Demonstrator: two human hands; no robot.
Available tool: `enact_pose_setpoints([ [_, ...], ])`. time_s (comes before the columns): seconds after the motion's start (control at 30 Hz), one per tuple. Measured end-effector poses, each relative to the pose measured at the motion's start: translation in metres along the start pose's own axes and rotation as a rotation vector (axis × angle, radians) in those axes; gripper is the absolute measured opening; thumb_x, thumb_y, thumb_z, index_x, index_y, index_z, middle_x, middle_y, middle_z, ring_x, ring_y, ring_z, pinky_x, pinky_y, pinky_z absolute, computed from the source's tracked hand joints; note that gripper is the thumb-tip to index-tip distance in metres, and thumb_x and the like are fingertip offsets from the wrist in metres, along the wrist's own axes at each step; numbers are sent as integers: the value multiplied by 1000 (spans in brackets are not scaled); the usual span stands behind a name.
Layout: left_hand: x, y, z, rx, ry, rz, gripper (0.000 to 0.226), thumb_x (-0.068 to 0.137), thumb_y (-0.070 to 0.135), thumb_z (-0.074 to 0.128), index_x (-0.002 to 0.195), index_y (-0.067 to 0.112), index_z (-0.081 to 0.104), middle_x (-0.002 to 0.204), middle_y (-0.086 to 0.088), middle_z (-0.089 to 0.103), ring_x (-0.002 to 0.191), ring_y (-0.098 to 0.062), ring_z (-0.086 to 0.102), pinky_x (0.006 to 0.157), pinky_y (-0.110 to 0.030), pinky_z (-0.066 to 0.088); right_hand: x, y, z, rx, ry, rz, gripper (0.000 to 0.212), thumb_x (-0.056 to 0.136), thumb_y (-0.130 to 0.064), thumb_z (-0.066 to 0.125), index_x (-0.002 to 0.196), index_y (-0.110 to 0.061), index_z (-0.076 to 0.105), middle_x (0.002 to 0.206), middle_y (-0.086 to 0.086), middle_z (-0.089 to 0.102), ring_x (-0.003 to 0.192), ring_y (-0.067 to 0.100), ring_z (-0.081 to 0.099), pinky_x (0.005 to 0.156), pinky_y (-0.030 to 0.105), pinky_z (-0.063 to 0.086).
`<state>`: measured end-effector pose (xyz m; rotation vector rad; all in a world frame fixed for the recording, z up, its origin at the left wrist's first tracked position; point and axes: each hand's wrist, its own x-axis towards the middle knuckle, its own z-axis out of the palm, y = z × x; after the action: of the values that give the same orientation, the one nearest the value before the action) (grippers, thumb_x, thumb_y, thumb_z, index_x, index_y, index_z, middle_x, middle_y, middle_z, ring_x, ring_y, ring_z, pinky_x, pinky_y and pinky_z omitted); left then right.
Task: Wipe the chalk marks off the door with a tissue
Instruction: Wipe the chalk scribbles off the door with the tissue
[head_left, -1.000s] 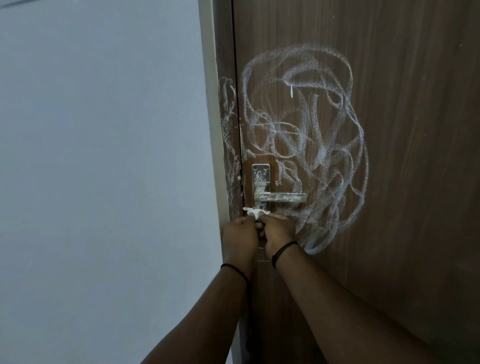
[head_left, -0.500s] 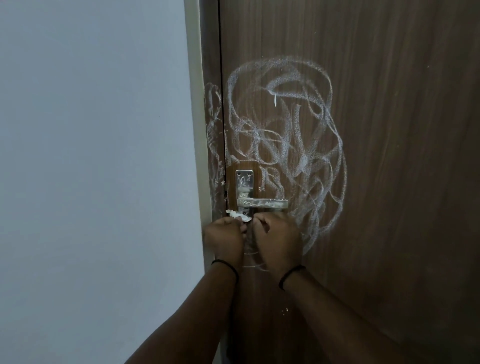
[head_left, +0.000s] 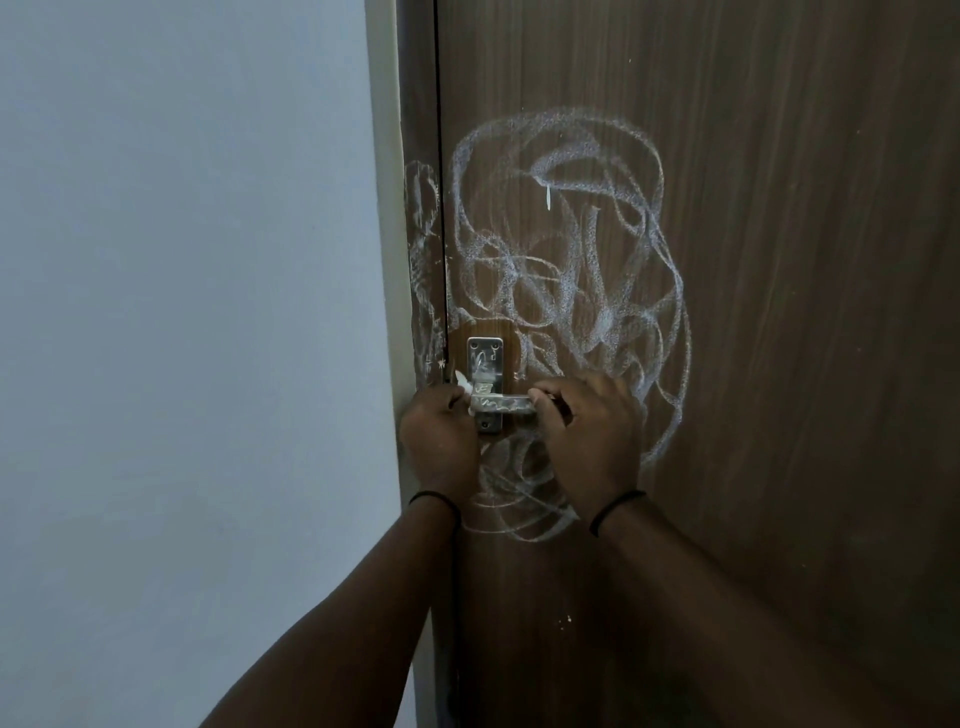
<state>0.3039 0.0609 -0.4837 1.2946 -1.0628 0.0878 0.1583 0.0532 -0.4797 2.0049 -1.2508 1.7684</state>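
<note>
**Tissue at the handle, chalk untouched**

We found the left hand (head_left: 441, 431) pinching a white tissue (head_left: 464, 387) beside the lever handle (head_left: 501, 402), apparently readying it. The right hand (head_left: 589, 436) gripped the lever's end, perhaps steadying the door (head_left: 779, 312). Beyond, chalk marks (head_left: 571, 270) remained unwiped.

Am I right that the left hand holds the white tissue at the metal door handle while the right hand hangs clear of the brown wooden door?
Not quite. The head view shows the right hand gripping the lever of the metal door handle, not hanging clear of the brown wooden door. The rest stands: the left hand holds the white tissue beside the handle plate.
</note>
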Motion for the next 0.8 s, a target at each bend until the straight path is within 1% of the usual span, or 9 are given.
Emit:
enact_pose_setpoints([
  [0.17,32,11,-3,75,2,179,8,85,7,67,82,9,74,82,-6,69,74,-16,59,65,-28,46,8,-7,3,22,-21,13,7,90,-28,69,94,-23,73,92,-4,63,93,19,54,82,42,48],
  [0.23,45,17,-3,90,22,241,7,81,4,69,78,9,73,80,-6,69,71,-11,56,63,-21,39,11,-8,3,21,-32,16,8,91,-29,68,93,-23,73,93,-4,64,94,20,55,84,45,48],
  [0.37,60,24,-4,149,-3,359,7,78,0,70,73,4,68,77,-11,68,71,-23,61,63,-29,47,15,-9,5,20,-47,19,9,91,-31,66,94,-24,72,95,-5,63,96,20,54,86,46,48],
  [0.43,62,25,-3,154,-19,356,8,80,-1,68,74,4,67,79,-10,67,73,-24,60,65,-31,46,15,-11,5,18,-47,20,7,91,-30,67,93,-25,71,94,-6,62,96,18,53,86,44,47],
  [0.57,57,26,-3,144,-37,327,8,84,2,66,78,8,66,83,-6,64,74,-16,54,64,-24,38,21,-13,7,18,-56,-19,5,91,-26,67,91,-22,71,92,-6,64,93,16,54,93,39,44],
  [0.6,55,27,-3,149,-34,318,10,86,3,65,78,10,65,82,-4,63,72,-12,51,61,-19,35,24,-15,8,26,-69,-29,6,92,-24,66,91,-21,71,92,-5,66,93,17,55,95,34,40],
  [0.67,53,28,-3,173,-36,286,17,88,7,63,75,16,60,77,1,59,65,-6,46,56,-11,27,30,-20,9,47,-114,-30,8,93,-23,66,95,-19,72,95,-4,68,95,18,57,88,23,33],
  [0.73,52,31,-5,180,-40,230,18,89,11,62,73,20,58,73,7,55,62,-4,47,54,-11,27,35,-27,8,55,-164,-42,17,92,-22,67,107,-17,73,102,-1,69,100,19,57,88,25,39],
  [0.8,53,34,-8,113,-49,142,18,87,15,62,70,22,59,70,8,59,63,-6,53,54,-14,33,39,-36,6,77,-207,-84,34,88,-19,71,122,-16,68,111,3,70,105,21,59,93,33,46],
])
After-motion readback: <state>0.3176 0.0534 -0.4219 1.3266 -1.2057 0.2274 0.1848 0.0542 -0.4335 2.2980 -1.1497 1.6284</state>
